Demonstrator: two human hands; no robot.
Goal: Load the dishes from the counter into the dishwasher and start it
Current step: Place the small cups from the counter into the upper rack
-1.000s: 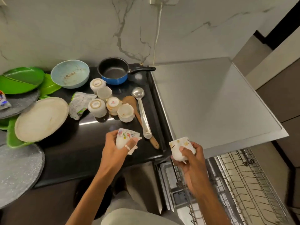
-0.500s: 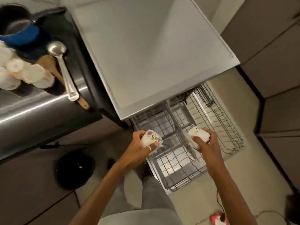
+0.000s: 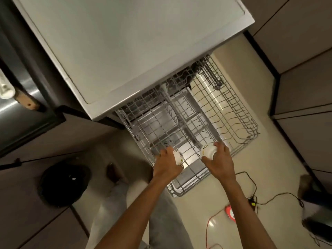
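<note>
The dishwasher's grey wire rack (image 3: 239,112) is pulled out below its flat white top (image 3: 129,44). My left hand (image 3: 166,163) grips a small white floral cup (image 3: 178,156) low over the rack's near left part. My right hand (image 3: 218,158) holds a second white cup (image 3: 208,150), tilted, over the rack's near middle. Both cups are partly hidden by my fingers. I cannot tell whether either cup touches the wires.
The dark counter edge (image 3: 32,97) with a wooden spoon handle (image 3: 27,101) shows at the left. A black round object (image 3: 64,184) lies on the floor at lower left. Cables and a red-orange device (image 3: 230,212) lie on the floor at the right.
I have turned from the counter down to the dishwasher. Both hands carried their cups from counter height down to the near part of the pulled-out rack.
</note>
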